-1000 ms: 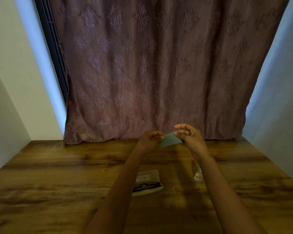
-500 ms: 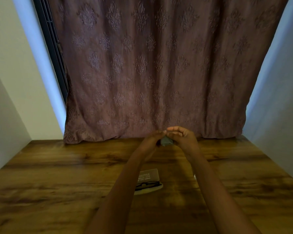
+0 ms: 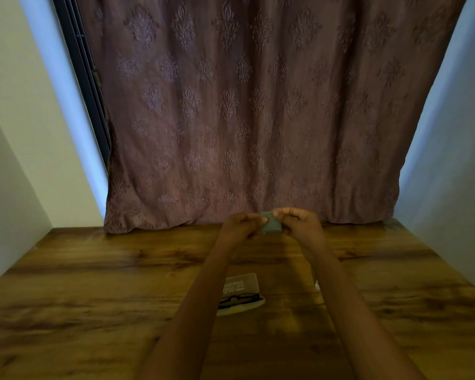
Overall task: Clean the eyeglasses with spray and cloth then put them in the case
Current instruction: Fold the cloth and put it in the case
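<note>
A small grey-green cloth point(image 3: 271, 226), soft and matte and folded into a compact, squarish pad, is pinched between both hands at the far side of the table. The left hand point(image 3: 240, 224) grips the pad's left edge with thumb and curled fingertips, and the right hand point(image 3: 299, 222) grips its right edge the same way, knuckles up and fingers bent inward, so the two hands nearly meet with the cloth between them. Both hands are raised above the tabletop, in front of the curtain's lower hem. Both bare forearms stretch forward from the bottom of the view, drawing closer together towards the hands. Between the forearms, nearer the viewer, the eyeglasses point(image 3: 240, 299) lie in an open case point(image 3: 244, 282): thin dark frames rest across a pale, shallow oval base, and the flat, frosted, rounded-rectangular lid lies behind it, with small printed lines that are too blurred to read. The case sits on a wooden table point(image 3: 99, 275) with a smooth, slightly glossy brown surface and dark streaky grain. Behind the table hangs a heavy mauve curtain point(image 3: 247, 111) embossed with repeating leaf-shaped medallions, its hem bunched on the table's far edge. Plain pale walls point(image 3: 25, 138) flank it on both sides.
</note>
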